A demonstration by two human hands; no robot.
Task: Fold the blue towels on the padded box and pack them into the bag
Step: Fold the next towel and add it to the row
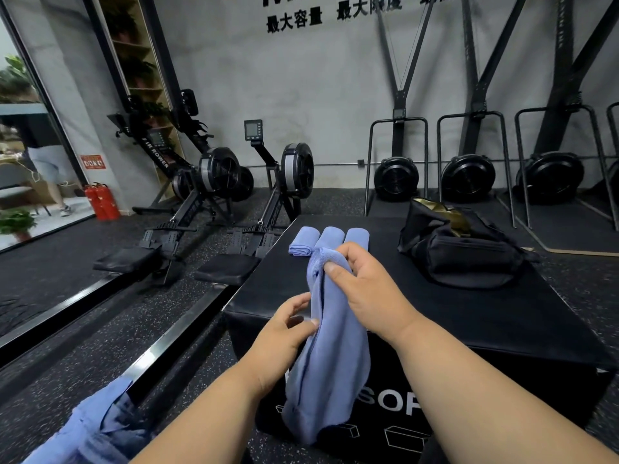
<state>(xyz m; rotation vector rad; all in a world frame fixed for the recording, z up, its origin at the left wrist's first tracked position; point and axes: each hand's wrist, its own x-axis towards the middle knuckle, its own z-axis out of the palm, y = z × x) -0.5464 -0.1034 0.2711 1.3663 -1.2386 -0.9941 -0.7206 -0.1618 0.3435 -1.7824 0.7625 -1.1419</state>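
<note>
Your right hand is raised over the near edge of the padded box, wrist bent and forearm coming in from the lower right, with the thumb and curled fingers pinching the top of a blue towel. The towel hangs down from that grip in a long loose fold, in front of the box's near side, its lower end bunched above the floor. Your left hand sits lower and to the left, forearm angled up from the bottom of the view, thumb and fingertips closing on the towel's left edge about halfway down; the remaining fingers are loosely bent behind it. On the far left part of the box top, three rolled towels lie side by side, touching one another, just beyond your right hand's knuckles. The black bag rests on the far right part of the box top, well apart from the rolls, its mouth gaping open with a yellowish lining showing. At the lower left corner, more blue cloth lies crumpled close to your body. Against the grey wall stand rowing machines, with two red fire extinguishers at the left.
</note>
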